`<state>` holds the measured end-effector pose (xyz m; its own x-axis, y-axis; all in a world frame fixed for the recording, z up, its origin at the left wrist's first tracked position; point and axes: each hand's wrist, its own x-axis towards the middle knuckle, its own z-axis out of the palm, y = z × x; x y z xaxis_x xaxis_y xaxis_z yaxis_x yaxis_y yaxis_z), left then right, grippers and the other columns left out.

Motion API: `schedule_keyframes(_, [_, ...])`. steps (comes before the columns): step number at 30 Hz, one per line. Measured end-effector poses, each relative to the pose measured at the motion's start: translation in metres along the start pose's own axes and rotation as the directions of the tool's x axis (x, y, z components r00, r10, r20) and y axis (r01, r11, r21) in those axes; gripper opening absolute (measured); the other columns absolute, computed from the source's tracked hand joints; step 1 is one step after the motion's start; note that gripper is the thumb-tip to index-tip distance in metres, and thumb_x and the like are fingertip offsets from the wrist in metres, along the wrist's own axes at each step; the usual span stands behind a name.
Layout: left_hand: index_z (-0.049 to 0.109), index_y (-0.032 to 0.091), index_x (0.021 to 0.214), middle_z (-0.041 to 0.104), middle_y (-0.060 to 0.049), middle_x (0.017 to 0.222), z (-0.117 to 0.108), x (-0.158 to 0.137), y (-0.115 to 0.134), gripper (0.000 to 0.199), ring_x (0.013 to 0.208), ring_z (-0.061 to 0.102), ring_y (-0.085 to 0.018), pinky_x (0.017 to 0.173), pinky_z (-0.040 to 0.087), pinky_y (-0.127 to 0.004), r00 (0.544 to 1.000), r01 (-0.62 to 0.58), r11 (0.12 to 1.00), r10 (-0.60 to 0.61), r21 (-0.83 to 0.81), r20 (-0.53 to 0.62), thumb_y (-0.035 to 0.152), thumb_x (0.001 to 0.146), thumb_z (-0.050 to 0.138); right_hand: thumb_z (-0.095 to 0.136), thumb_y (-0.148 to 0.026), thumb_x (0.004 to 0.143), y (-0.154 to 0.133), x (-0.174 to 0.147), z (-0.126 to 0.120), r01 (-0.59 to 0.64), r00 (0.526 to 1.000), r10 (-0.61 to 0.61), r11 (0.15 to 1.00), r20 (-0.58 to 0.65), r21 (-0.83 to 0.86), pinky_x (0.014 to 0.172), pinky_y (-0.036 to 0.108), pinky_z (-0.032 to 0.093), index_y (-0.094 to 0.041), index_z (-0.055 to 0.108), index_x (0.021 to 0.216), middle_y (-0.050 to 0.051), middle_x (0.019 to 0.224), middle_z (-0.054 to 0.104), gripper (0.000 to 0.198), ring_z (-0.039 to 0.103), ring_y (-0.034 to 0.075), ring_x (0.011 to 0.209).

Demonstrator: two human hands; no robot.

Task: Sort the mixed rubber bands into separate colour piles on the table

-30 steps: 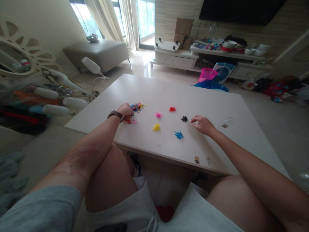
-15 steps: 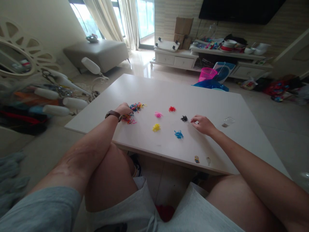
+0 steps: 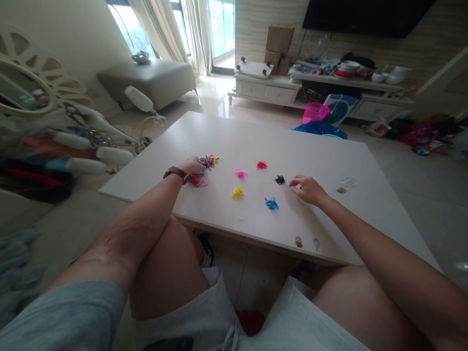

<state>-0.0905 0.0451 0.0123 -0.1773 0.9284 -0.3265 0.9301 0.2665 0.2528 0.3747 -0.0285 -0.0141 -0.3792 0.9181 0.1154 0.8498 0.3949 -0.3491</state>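
Observation:
My left hand [image 3: 193, 166], with a dark watch on the wrist, reaches into a mixed heap of coloured rubber bands [image 3: 209, 161]. Its fingers are bent together on the bands, and the fingertips are partly hidden. Just right of the small black pile of rubber bands [image 3: 280, 180], my right hand [image 3: 306, 189] hovers low with loosely curled fingers apart and nothing visible in them. Between the hands lie separate piles of pink bands [image 3: 241, 173], red bands [image 3: 262, 165], yellow bands [image 3: 237, 193] and blue bands [image 3: 271, 204].
The white table [image 3: 226, 141] carries a clear plastic container [image 3: 346, 185] at the right. By the near edge lie a small yellow cartoon figure [image 3: 299, 241] and a small clear piece [image 3: 316, 243]. A pink basket [image 3: 315, 112] stands beyond the far edge.
My left hand has shifted slightly over the mixed heap, its fingers still among the bands. The right hand has hardly moved, and the sorted piles look the same.

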Motion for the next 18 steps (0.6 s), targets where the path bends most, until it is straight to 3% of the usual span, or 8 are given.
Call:
schedule_keyframes(3, [0.064, 0.015, 0.067, 0.063, -0.005, 0.062, -0.002, -0.004, 0.003, 0.015, 0.059, 0.058, -0.016, 0.052, 0.038, -0.024, 0.997, -0.066, 0.990, 0.070, -0.127, 0.023, 0.028, 0.073, 0.069, 0.057, -0.018, 0.083, -0.001, 0.000, 0.000, 0.013, 1.000, -0.013, 1.000, -0.004, 0.007, 0.072, 0.029, 0.051, -0.019, 0.074, 0.084, 0.007, 0.095, 0.071, 0.017, 0.067, 0.019, 0.081])
schedule_keyframes(6, [0.067, 0.015, 0.067, 0.068, -0.005, 0.070, -0.001, -0.014, 0.014, 0.018, 0.063, 0.059, -0.014, 0.054, 0.040, -0.023, 0.965, -0.227, 0.922, 0.257, -0.314, 0.055, 0.030, 0.076, 0.067, 0.058, -0.017, 0.082, -0.007, 0.000, 0.000, 0.034, 0.999, -0.034, 0.999, -0.014, 0.036, 0.072, 0.029, 0.051, -0.019, 0.074, 0.086, 0.007, 0.095, 0.071, 0.017, 0.067, 0.019, 0.082])
schedule_keyframes(11, [0.070, 0.014, 0.075, 0.071, -0.006, 0.075, 0.008, -0.037, 0.048, 0.021, 0.066, 0.061, -0.013, 0.060, 0.045, -0.023, 0.822, -0.453, 0.697, 0.568, -0.556, 0.044, 0.034, 0.078, 0.071, 0.059, -0.019, 0.084, -0.034, 0.000, 0.000, 0.115, 0.993, -0.112, 0.986, -0.033, 0.124, 0.072, 0.031, 0.052, -0.020, 0.073, 0.091, 0.006, 0.096, 0.072, 0.016, 0.065, 0.019, 0.077])
schedule_keyframes(15, [0.072, 0.012, 0.079, 0.072, -0.007, 0.073, 0.022, -0.054, 0.080, 0.021, 0.065, 0.062, -0.012, 0.062, 0.049, -0.024, 0.703, -0.511, 0.566, 0.709, -0.647, 0.064, 0.032, 0.077, 0.076, 0.057, -0.020, 0.088, -0.065, -0.003, -0.002, 0.198, 0.980, -0.194, 0.963, -0.039, 0.185, 0.075, 0.034, 0.053, -0.020, 0.071, 0.100, 0.007, 0.101, 0.071, 0.018, 0.066, 0.020, 0.084])
schedule_keyframes(18, [0.073, 0.012, 0.080, 0.073, -0.007, 0.075, 0.034, -0.065, 0.099, 0.020, 0.065, 0.063, -0.012, 0.063, 0.051, -0.024, 0.626, -0.509, 0.493, 0.774, -0.706, 0.090, 0.031, 0.076, 0.078, 0.058, -0.019, 0.089, -0.086, -0.008, -0.004, 0.272, 0.962, -0.269, 0.932, -0.046, 0.240, 0.081, 0.036, 0.055, -0.023, 0.068, 0.117, 0.008, 0.113, 0.069, 0.030, 0.066, 0.022, 0.097])
